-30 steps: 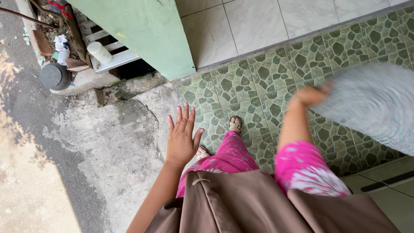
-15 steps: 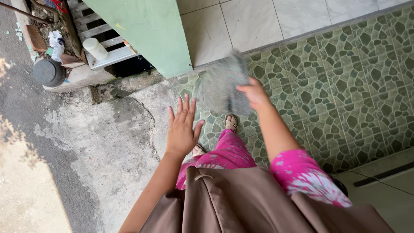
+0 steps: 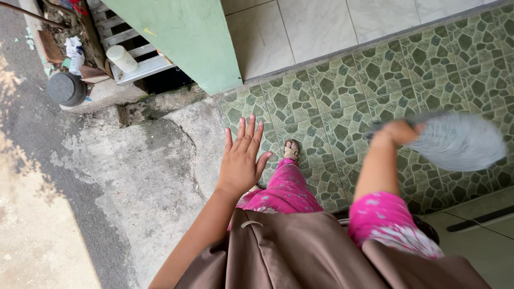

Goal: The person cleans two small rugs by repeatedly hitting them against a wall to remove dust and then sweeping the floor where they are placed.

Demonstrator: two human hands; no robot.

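While standing where cracked concrete meets green patterned tiles [image 3: 342, 101], a person holds the right hand [image 3: 396, 132] closed around one end of a grey cloth [image 3: 458, 142], which blurs in the air out to the right, above the tiles and clear of the ground. The left hand [image 3: 242, 160] is spread flat with fingers [image 3: 247, 132] apart, palm down, gripping nothing and hovering over the edge of the concrete [image 3: 144, 171] beside the tiles. Below it, a sandalled foot [image 3: 292, 151] rests on the tiles, with a bright pink trouser leg [image 3: 284, 190] above it and a pink sleeve [image 3: 388, 217] on the right arm. Brown fabric [image 3: 300, 251] fills the bottom of the view. At the upper left, a green post [image 3: 187, 37] rises at the corner of pale floor tiles [image 3: 300, 27]. Beside the post, well apart from both hands, lie a white bottle [image 3: 122, 59] on a slatted white rack [image 3: 134, 53], a round dark lid [image 3: 67, 88] and some crumpled litter [image 3: 74, 51].
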